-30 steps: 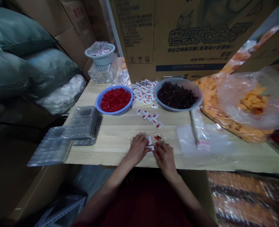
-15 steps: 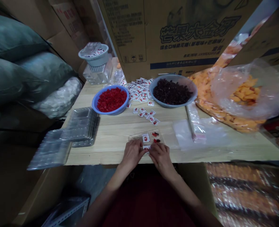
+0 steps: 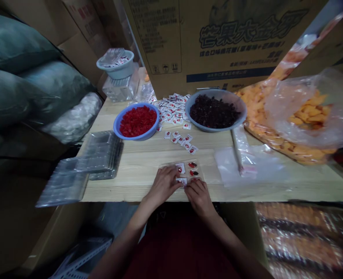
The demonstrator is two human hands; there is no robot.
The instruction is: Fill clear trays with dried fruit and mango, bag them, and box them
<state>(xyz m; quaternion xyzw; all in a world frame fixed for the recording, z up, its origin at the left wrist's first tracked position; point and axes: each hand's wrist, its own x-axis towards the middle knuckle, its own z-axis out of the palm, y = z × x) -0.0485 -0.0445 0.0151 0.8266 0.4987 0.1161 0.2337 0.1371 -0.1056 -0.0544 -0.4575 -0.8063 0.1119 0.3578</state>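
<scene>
A clear plastic tray with compartments [image 3: 201, 166] lies near the table's front edge under both my hands. Two white sachets with a red print show in it, an upper sachet [image 3: 180, 168] and a lower sachet [image 3: 182, 181]. On the right side, red pieces [image 3: 192, 165] and dark pieces [image 3: 196, 173] sit paired in compartments. My left hand [image 3: 163, 183] grips the tray's left part, its thumb by the lower sachet. My right hand [image 3: 199, 195] has its fingers drawn together at the lower right compartment. Whatever lies under those fingertips is hidden.
Farther back stand a bowl of red pieces [image 3: 137, 121] and a bowl of dark pieces [image 3: 215, 110], with heaped sachets [image 3: 173, 108] between. Stacked clear trays [image 3: 100, 155] lie left. Plastic bags [image 3: 247, 166] and a bag of orange snacks [image 3: 307, 116] lie right. A large carton [image 3: 171, 46] stands behind.
My right hand has moved down and slightly right from the lower sachet, uncovering more of the tray's right side. My left fingers have shifted slightly over the tray's left part.
</scene>
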